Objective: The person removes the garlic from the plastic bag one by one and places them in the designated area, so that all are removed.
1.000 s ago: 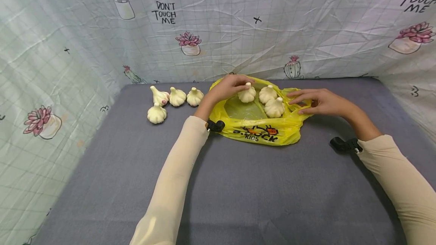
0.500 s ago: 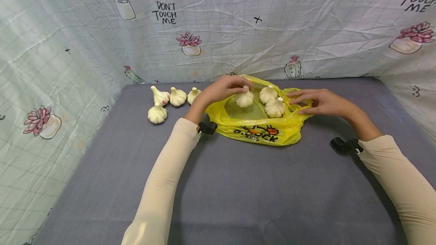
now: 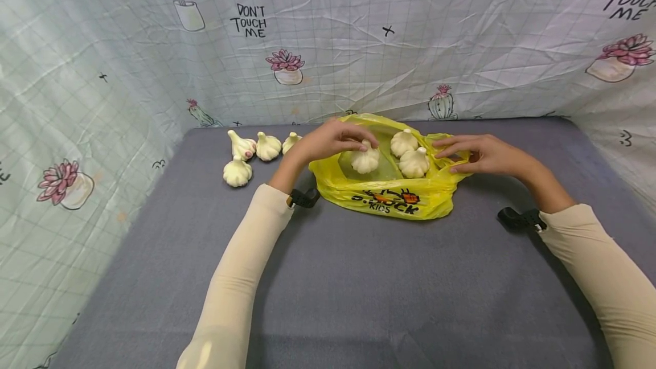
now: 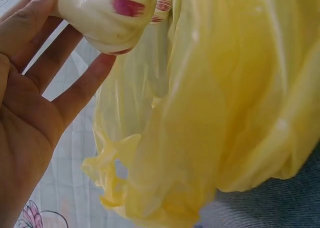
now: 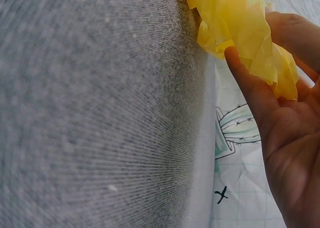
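I see the left hand (image 3: 335, 140) with its grip clamped on the stem of a garlic bulb (image 3: 365, 160); the rounded body hangs below the fingertips at the mouth of the yellow plastic bag (image 3: 335, 184), though I can't tell whether above or inside the rim. The right hand (image 3: 489, 155) pinches the bag's right edge. The plastic is thin and crinkled, the held bulb smooth cream with magenta patches. Two ridged bulbs (image 3: 413, 163) sit in the bag; four loose bulbs (image 3: 237, 172) lie far left on the grey, cloth-textured tabletop (image 3: 384, 289).

Open yellow bag (image 3: 341, 188), two pale garlic bulbs (image 3: 414, 163) inside, held bulb (image 3: 365, 161) stem-up
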Available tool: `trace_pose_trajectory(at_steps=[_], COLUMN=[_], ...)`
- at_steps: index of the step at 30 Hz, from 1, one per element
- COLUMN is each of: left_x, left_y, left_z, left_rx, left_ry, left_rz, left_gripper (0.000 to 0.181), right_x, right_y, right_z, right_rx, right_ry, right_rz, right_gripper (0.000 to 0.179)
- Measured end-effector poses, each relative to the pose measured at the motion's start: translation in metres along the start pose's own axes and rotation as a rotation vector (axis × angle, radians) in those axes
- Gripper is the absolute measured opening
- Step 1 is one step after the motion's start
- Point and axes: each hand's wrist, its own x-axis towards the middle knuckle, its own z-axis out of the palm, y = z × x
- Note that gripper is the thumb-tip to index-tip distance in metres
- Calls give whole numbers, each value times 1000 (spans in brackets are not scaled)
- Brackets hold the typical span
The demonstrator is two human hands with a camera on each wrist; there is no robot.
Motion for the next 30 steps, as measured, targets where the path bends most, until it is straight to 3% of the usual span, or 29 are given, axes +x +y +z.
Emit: trace_pose_trajectory(at_steps=[30], left_x=[-29], left_y=[3], left_z=[-1], left_rx=[39], left_ry=[52], left_rz=[6], left_gripper=[24], right_x=[2], right_y=[-2], right_z=[0], right_rx=[-18], right_ry=[-2], right_rz=[3], right_gripper=[38])
